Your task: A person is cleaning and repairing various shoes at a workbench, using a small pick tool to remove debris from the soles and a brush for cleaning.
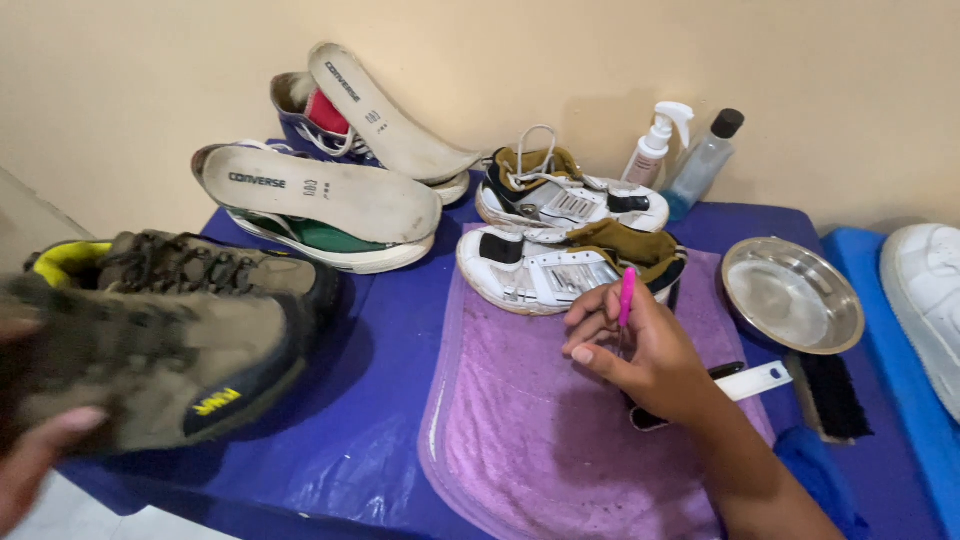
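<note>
**Shoes waiting on the blue desk**

Brown and muddy-looking, a hiking shoe is closest to us. The left hand holds it up at the near left edge; the fingers curl around it, but the picture is blurry there. A second brown shoe with a yellow lining sits just behind it.

The right hand is closed around a thin pink stick, maybe a small brush handle, held upright. I cannot tell what is at its tip. This hand hangs over the purple towel, which lies in the middle of the desk.

Two white shoes with brownish-yellow tongues lie at the far edge of the towel, one resting partly on it. Left of the towel are green and blue canvas shoes, each with a pale insole pulled out and laid on top. Behind the white shoes stand a spray bottle and a clear bottle. Right of the towel are a shiny metal bowl, a black brush and one more white shoe.

The towel looks dry and bare, and the bowl looks empty. The brown shoe looks dusty. So the cleaning seems only just beginning, with every pair left to do.
</note>
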